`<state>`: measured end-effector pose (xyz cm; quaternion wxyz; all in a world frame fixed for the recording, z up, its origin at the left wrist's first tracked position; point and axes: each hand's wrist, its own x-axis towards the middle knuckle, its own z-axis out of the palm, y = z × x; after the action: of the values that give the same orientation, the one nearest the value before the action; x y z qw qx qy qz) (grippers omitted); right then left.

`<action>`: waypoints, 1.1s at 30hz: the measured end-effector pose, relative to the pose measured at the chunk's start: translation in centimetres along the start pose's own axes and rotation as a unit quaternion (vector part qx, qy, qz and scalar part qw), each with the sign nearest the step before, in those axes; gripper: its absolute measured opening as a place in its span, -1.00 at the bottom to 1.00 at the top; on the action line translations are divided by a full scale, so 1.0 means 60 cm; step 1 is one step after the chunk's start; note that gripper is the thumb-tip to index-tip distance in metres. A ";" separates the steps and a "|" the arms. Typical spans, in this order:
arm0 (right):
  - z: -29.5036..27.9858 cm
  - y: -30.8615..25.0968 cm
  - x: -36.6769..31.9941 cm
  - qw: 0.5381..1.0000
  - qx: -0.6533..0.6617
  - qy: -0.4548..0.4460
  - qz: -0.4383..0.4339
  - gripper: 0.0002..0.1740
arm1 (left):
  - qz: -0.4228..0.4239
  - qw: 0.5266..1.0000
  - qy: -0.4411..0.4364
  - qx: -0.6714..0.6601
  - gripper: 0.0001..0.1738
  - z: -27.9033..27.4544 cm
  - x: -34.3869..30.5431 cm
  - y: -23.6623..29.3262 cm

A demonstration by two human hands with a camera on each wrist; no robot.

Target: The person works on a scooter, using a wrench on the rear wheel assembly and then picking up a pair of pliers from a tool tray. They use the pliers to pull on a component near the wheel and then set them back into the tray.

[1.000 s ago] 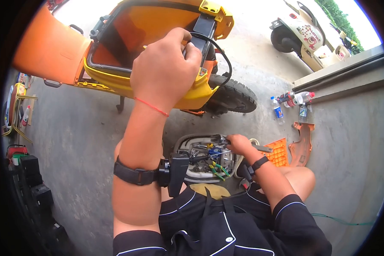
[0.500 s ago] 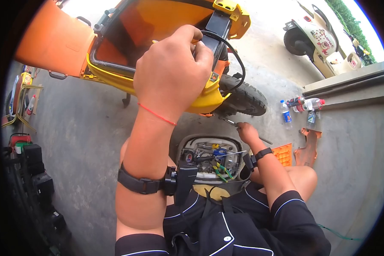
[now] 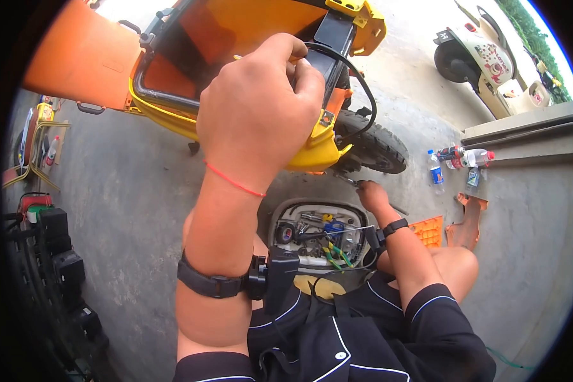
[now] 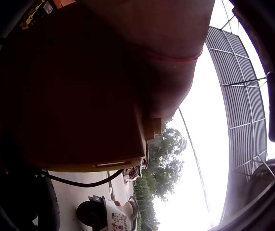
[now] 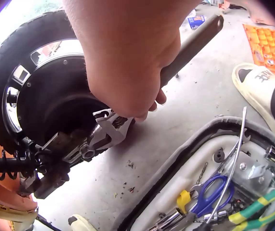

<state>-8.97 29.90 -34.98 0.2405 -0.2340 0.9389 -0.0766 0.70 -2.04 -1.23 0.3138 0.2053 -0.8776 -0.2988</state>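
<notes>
My right hand (image 5: pixel 127 82) grips an adjustable wrench (image 5: pixel 192 48) by its grey handle. In the right wrist view the wrench's silver head lies close beside the axle nut (image 5: pixel 86 153) of the scooter's wheel (image 5: pixel 2 72). My left hand (image 3: pixel 261 102) is raised at the yellow scooter body (image 3: pixel 318 156), fingers and thumb curled. A black cable (image 3: pixel 370 92) loops from behind its index finger down toward the wheel. A small yellow tip (image 3: pixel 238 57) peeks out past the knuckles. What this hand holds is hidden, so I cannot tell.
Between my legs lies a tray of tools (image 3: pixel 280 213) with blue-handled scissors (image 5: pixel 214 195) and green-yellow pliers (image 5: pixel 267 207). An orange grid panel (image 3: pixel 426 232), an orange trim piece (image 3: pixel 468 219) and plastic bottles (image 3: pixel 435 169) are to the right. A white scooter (image 3: pixel 490 60) stands behind.
My right hand has moved the wrench from above the tool tray forward to the wheel's axle. The left hand stays raised at the scooter body with fingers curled.
</notes>
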 end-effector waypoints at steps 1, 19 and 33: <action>0.002 0.000 0.000 1.000 0.002 0.001 0.005 -0.71 | -0.001 1.000 0.001 -0.005 -0.73 0.000 0.000 0.000; 0.057 0.022 0.017 0.999 0.013 0.026 -0.025 -0.73 | 0.035 0.999 0.033 -0.012 -0.76 0.007 -0.001 -0.011; 0.063 0.024 0.019 0.998 0.003 0.048 -0.034 -0.75 | -0.001 0.999 0.017 -0.048 -0.76 -0.001 -0.006 0.012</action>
<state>-8.59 30.48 -39.13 0.1928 -0.2612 0.9407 -0.0990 0.88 -1.34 -0.88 0.3375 0.1956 -0.8569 -0.3370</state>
